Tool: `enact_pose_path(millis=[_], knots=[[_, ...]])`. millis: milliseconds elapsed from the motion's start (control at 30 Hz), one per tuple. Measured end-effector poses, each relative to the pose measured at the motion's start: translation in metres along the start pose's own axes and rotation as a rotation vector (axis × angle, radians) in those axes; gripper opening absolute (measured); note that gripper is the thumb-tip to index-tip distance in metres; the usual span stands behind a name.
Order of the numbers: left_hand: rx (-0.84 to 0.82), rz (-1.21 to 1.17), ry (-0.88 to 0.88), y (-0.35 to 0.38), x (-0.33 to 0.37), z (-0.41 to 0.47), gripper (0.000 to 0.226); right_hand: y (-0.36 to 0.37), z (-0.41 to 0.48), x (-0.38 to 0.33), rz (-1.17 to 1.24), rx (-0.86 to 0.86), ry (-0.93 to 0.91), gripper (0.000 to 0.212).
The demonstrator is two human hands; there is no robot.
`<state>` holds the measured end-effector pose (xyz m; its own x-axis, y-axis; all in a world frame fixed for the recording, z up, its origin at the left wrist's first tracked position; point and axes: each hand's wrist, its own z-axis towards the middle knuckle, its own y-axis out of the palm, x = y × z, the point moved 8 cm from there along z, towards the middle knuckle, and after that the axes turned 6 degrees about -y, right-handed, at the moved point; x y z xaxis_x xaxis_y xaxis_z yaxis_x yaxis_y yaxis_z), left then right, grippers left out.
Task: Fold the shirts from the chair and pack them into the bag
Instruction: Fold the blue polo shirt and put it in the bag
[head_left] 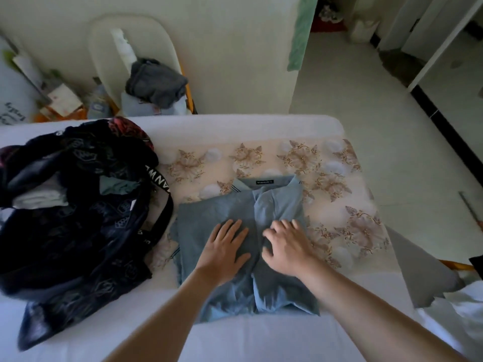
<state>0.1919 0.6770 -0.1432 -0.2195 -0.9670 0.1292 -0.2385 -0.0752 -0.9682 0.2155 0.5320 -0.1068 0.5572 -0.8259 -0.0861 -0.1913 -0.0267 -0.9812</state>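
A light blue collared shirt (198, 231) lies on the bed, its sides folded inward and its collar pointing away from me. My left hand (224, 250) rests flat on its middle with fingers spread. My right hand (286, 244) presses on the right folded panel, fingers curled slightly into the cloth. A dark patterned bag (78, 231) lies open to the left of the shirt, with folded pale clothes (41, 195) inside. Beyond the bed stands a white chair (104, 48) holding a grey garment (156, 82) on top of lighter ones.
The bed has a white sheet (235, 338) and a floral cloth (339, 184) under the shirt. Boxes, a bottle and clutter (60, 97) sit left of the chair. A green towel (300, 30) hangs on the wall corner. Tiled floor (366, 100) opens to the right.
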Motion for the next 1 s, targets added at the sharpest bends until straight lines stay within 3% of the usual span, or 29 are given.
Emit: enact_pose_path(millis=[67,133,300,433,600,700,800,867,1000], knots=[[0.102,-0.048,-0.111,-0.004,-0.023,-0.019,0.061,-0.012,0.024,-0.010,-0.006,0.043,-0.025,0.038],[0.097,-0.068,-0.208,0.000,-0.047,-0.042,0.060,-0.013,0.048,-0.031,0.049,0.034,-0.110,0.032],[0.096,-0.121,-0.314,0.016,-0.087,-0.095,0.059,-0.008,0.098,-0.113,0.084,-0.063,-0.414,0.041],[0.292,-0.428,-0.518,0.002,-0.107,-0.119,0.034,-0.011,0.126,-0.170,-0.062,-0.100,-0.601,0.053],[0.272,-0.596,-0.726,0.003,-0.121,-0.133,0.047,-0.002,0.140,-0.215,-0.340,-0.082,-0.785,0.054],[0.213,-0.544,-0.734,-0.002,-0.123,-0.120,0.056,-0.003,0.144,-0.212,-0.432,-0.072,-0.741,0.048],[0.070,-0.407,-0.755,-0.004,-0.128,-0.104,0.054,-0.007,0.146,-0.193,-0.354,-0.053,-0.642,0.081],[0.084,-0.404,-0.785,-0.011,-0.133,-0.099,0.040,-0.005,0.143,-0.176,-0.303,-0.100,-0.567,0.095],[0.166,-0.401,-0.941,-0.021,-0.140,-0.119,0.025,0.008,0.131,-0.142,-0.159,-0.288,-0.458,0.081]])
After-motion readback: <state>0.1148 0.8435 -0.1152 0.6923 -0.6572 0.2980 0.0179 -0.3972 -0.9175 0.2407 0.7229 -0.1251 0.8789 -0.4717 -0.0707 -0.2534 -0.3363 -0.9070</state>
